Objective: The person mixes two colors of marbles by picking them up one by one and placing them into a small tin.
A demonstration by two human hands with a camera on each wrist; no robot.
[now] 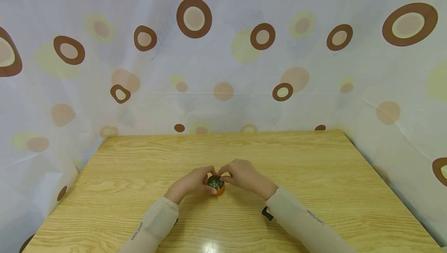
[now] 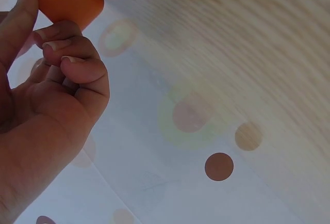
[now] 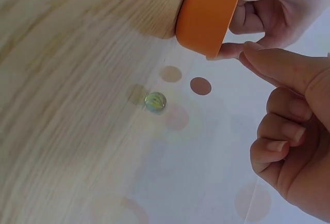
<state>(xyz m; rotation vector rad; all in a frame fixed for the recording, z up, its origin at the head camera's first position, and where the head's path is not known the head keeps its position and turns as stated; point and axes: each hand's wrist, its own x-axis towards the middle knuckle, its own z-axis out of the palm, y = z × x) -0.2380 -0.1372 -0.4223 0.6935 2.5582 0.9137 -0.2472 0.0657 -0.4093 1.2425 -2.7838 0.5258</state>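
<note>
A small orange cup (image 1: 219,191) stands upright on the wooden table, with shiny dark green contents (image 1: 215,182) showing at its mouth; they look like glass marbles but are too small to be sure. My left hand (image 1: 195,183) grips the cup from the left, thumb and a finger on its wall. Over the right side of the cup's mouth, my right hand (image 1: 241,173) has its thumb and index finger at the rim, the other fingers curled. Whether those two fingertips pinch anything is hidden. A clear greenish glass marble (image 3: 155,102) lies near the cup in the right wrist view.
The wooden table (image 1: 297,156) has a glossy, reflective top. Behind it and along both sides hangs a pale sheet (image 1: 223,59) with brown, peach and yellow circles. A black strap (image 1: 267,213) shows under the right sleeve.
</note>
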